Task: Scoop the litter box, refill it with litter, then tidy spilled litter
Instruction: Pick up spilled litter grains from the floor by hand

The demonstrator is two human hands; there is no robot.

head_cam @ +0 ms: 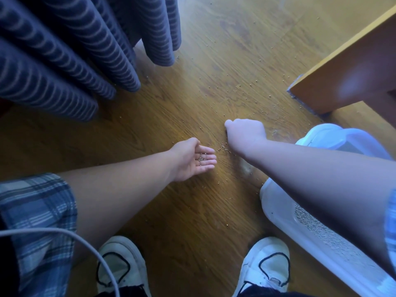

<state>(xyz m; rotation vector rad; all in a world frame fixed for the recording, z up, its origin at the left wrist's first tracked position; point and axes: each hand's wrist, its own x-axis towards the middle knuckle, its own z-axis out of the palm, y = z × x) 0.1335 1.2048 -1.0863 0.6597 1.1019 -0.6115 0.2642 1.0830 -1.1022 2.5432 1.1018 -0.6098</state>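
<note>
Small grey litter grains [222,146] lie scattered over the wooden floor [225,61], thickest between my two hands. My left hand [192,159] lies palm up near the floor, fingers straight, with a few grains resting in the palm. My right hand [244,131] is palm down on the floor with fingers curled under, just right of the little pile; I cannot see whether the fingers pinch grains. The white litter box [285,213] with grey litter inside stands at the right, partly hidden by my right forearm.
Blue striped curtains [75,56] hang at the upper left. An orange wooden furniture piece [347,67] stands at the upper right. My two white shoes [122,266] are at the bottom edge, and a grey cable [70,233] crosses the lower left.
</note>
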